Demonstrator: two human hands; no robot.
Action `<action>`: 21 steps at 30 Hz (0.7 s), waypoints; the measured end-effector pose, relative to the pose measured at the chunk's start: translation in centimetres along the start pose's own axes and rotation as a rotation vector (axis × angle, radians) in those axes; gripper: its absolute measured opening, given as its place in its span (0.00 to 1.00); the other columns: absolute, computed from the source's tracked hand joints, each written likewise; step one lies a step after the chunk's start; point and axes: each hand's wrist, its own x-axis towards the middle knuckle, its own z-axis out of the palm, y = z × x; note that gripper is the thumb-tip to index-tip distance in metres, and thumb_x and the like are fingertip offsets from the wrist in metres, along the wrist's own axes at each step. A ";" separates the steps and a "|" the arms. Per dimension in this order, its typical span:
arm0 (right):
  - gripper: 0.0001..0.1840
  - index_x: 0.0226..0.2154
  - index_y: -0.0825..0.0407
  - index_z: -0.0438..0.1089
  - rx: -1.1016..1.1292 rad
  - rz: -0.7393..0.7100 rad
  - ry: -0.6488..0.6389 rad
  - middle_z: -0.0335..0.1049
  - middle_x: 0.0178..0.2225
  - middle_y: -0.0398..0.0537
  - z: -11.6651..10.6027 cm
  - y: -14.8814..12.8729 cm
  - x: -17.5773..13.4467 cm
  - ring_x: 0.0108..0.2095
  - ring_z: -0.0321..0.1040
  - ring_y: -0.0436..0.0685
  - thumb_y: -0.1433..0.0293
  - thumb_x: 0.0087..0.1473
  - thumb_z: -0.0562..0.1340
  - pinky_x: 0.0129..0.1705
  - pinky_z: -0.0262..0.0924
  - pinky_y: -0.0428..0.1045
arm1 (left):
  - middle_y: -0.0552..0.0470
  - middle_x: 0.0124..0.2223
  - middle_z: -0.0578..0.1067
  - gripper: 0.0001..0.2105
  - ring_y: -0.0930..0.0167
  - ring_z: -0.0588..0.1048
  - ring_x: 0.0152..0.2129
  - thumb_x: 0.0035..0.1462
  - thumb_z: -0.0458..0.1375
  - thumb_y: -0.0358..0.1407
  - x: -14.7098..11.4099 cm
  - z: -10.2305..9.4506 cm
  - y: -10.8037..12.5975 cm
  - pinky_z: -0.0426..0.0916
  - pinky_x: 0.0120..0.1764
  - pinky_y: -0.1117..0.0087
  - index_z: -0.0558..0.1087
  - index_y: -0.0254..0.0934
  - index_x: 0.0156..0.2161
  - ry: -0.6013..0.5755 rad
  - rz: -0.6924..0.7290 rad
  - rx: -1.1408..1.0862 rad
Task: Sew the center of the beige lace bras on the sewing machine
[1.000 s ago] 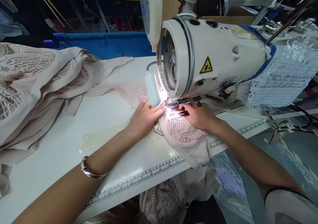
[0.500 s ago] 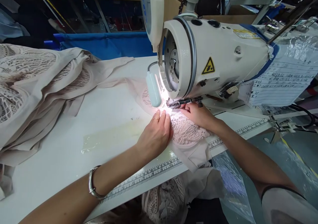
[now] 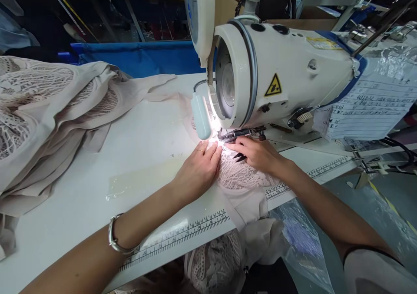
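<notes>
Under the needle area of a white sewing machine lies a pale pink lace garment piece, part of it hanging over the table's front edge. My left hand rests flat on the fabric, fingers stretched toward the lit presser foot. On the lace's right side is my right hand, its index finger pointing at the foot. Dark pointed blades of thread snips stick out below its curled fingers; the handles are hidden in the palm. A pale green lamp lights the stitching spot.
A heap of similar lace garments covers the table's left side. Along the front edge runs a printed ruler. More lace fabric lies below the edge. Handwritten sheets hang on the machine's right end.
Fabric and left hand have shifted slightly left. My right index finger now stretches out over the lace, and the snips' blades have come into sight. The machine's inner round parts look blurred now.
</notes>
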 end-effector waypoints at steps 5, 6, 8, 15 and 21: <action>0.26 0.52 0.49 0.73 0.012 0.014 -0.020 0.71 0.39 0.49 0.0 -0.1 0.0 0.35 0.65 0.54 0.81 0.58 0.51 0.34 0.57 0.49 | 0.31 0.57 0.75 0.19 0.52 0.75 0.54 0.68 0.45 0.27 0.0 -0.1 -1.6 0.70 0.57 0.44 0.69 0.21 0.58 -0.009 0.032 -0.081; 0.25 0.52 0.49 0.73 0.009 0.015 -0.019 0.71 0.39 0.49 0.0 -0.1 0.0 0.35 0.66 0.54 0.80 0.58 0.51 0.34 0.57 0.49 | 0.32 0.57 0.76 0.19 0.53 0.75 0.54 0.68 0.45 0.28 -0.1 -0.1 -1.9 0.70 0.57 0.44 0.69 0.22 0.58 -0.019 0.037 -0.096; 0.24 0.51 0.48 0.73 -0.005 0.023 -0.011 0.72 0.40 0.49 -0.1 -0.3 0.0 0.36 0.66 0.54 0.80 0.58 0.52 0.34 0.57 0.49 | 0.34 0.58 0.76 0.19 0.54 0.74 0.55 0.68 0.45 0.28 -0.1 -0.1 -2.7 0.68 0.58 0.44 0.69 0.25 0.59 -0.044 0.033 -0.122; 0.22 0.48 0.50 0.74 -0.021 0.036 0.006 0.72 0.40 0.49 -0.6 -1.2 0.5 0.35 0.66 0.55 0.80 0.57 0.53 0.32 0.56 0.48 | 0.40 0.61 0.73 0.20 0.57 0.75 0.52 0.67 0.44 0.24 0.6 -1.2 -3.4 0.66 0.58 0.44 0.69 0.32 0.59 -0.130 -0.015 -0.128; 0.22 0.44 0.51 0.76 0.083 0.040 0.046 0.72 0.37 0.49 -0.4 -1.1 0.3 0.33 0.67 0.53 0.82 0.53 0.53 0.30 0.57 0.46 | 0.35 0.51 0.75 0.15 0.58 0.73 0.48 0.68 0.45 0.24 0.9 -1.3 2.0 0.73 0.47 0.56 0.69 0.27 0.54 -0.027 -0.116 -0.255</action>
